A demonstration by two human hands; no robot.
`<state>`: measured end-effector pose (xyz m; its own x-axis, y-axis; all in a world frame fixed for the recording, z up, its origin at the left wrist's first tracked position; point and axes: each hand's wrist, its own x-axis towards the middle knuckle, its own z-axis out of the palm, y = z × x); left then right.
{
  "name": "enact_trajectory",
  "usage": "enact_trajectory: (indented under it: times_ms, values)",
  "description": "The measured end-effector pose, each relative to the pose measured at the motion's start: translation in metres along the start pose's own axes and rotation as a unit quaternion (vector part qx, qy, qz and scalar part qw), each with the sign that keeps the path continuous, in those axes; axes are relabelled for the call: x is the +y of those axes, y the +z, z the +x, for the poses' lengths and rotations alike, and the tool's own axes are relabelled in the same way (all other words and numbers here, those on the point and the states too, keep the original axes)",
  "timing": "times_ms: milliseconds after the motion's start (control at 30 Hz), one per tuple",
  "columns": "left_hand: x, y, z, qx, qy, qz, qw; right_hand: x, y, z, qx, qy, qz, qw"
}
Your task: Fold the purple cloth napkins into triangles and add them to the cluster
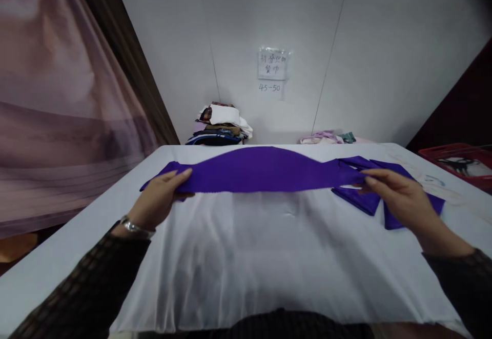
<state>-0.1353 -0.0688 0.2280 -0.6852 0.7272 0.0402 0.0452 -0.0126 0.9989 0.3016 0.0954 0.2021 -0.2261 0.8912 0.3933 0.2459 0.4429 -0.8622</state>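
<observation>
A purple cloth napkin [265, 171] is stretched sideways above the white-covered table [246, 257], its upper edge bowed up in the middle. My left hand [163, 193] pinches its left end between thumb and fingers. At the opposite end, my right hand [400, 198] grips the other corner with thumb and fingertips. Behind my right hand lie folded purple napkins [359, 200] on the table. More purple fabric [169, 168] shows behind my left hand; whether it belongs to the held napkin I cannot tell.
A stack of folded clothes [221, 126] stands at the table's far edge, with pale pink and green cloths [326, 137] farther right. A red basket [461, 167] sits beyond the right edge. A pink curtain [69, 98] hangs at left. A handwritten sign [272, 64] is on the wall.
</observation>
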Motion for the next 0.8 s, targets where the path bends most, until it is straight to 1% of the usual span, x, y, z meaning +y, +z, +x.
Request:
enact_trajectory:
  times_ms: [67,133,233,333,467,533,600,700,733,800]
  values:
    - [-0.028,-0.010,-0.014,-0.048,-0.061,0.033,0.996,0.022,0.001,-0.020,-0.024,0.025,-0.011,0.999]
    - [-0.055,-0.017,-0.029,-0.081,-0.113,0.063,0.988,0.042,0.004,-0.040,-0.046,0.049,-0.020,0.998]
    - [-0.085,-0.024,-0.052,-0.086,-0.166,0.084,0.979,0.064,0.008,-0.068,-0.086,0.082,-0.022,0.993]
    - [-0.105,-0.028,-0.075,-0.077,-0.214,0.073,0.971,0.077,0.008,-0.093,-0.142,0.111,-0.024,0.983]
    - [-0.115,-0.035,-0.100,-0.082,-0.259,0.049,0.961,0.078,0.002,-0.117,-0.213,0.123,-0.036,0.969]
    - [-0.117,-0.040,-0.108,-0.081,-0.269,0.031,0.959,0.075,-0.001,-0.124,-0.230,0.119,-0.040,0.965]
    - [-0.116,-0.042,-0.112,-0.088,-0.281,0.000,0.956,0.071,-0.003,-0.126,-0.233,0.119,-0.044,0.964]
    - [-0.112,-0.040,-0.104,-0.078,-0.302,-0.072,0.947,0.069,-0.001,-0.116,-0.193,0.137,-0.039,0.971]
    - [-0.110,-0.037,-0.096,-0.063,-0.307,-0.095,0.945,0.070,0.001,-0.108,-0.172,0.148,-0.036,0.973]
    - [-0.106,-0.027,-0.074,-0.032,-0.315,-0.129,0.940,0.075,0.008,-0.085,-0.133,0.170,-0.022,0.976]
